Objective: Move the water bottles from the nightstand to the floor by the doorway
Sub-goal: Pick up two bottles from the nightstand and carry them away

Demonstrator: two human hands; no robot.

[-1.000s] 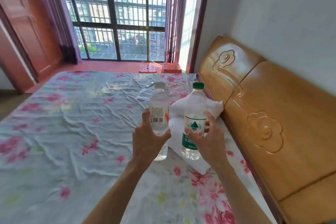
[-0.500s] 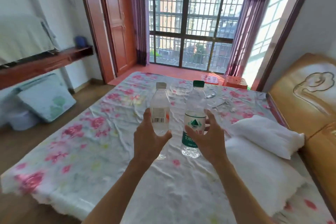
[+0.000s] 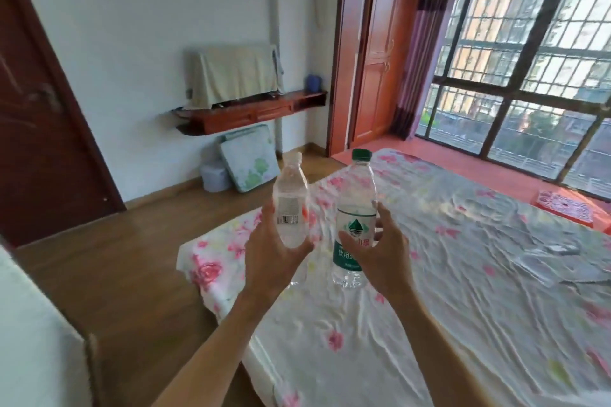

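Observation:
Both of my hands are raised in front of me over the corner of the bed, each gripping one plastic water bottle upright. My left hand (image 3: 269,249) holds a clear bottle with a white cap (image 3: 291,205), its barcode label facing me. My right hand (image 3: 380,248) is wrapped around a taller bottle with a green cap and green label (image 3: 355,211). The two bottles are side by side, a small gap between them. A dark wooden door (image 3: 36,116) stands at the far left, with wooden floor (image 3: 125,251) in front of it.
The bed with a floral sheet (image 3: 463,274) fills the right and lower view. A wall shelf (image 3: 251,112) carries a cloth-covered object, with a folded mat (image 3: 248,162) and a bucket (image 3: 213,177) under it. A white surface (image 3: 29,340) sits at lower left. Barred window at right.
The view has swung left, from the headboard and pillows toward the door and shelf wall. Both hands keep the same grip on the bottles, held steady in front of me.

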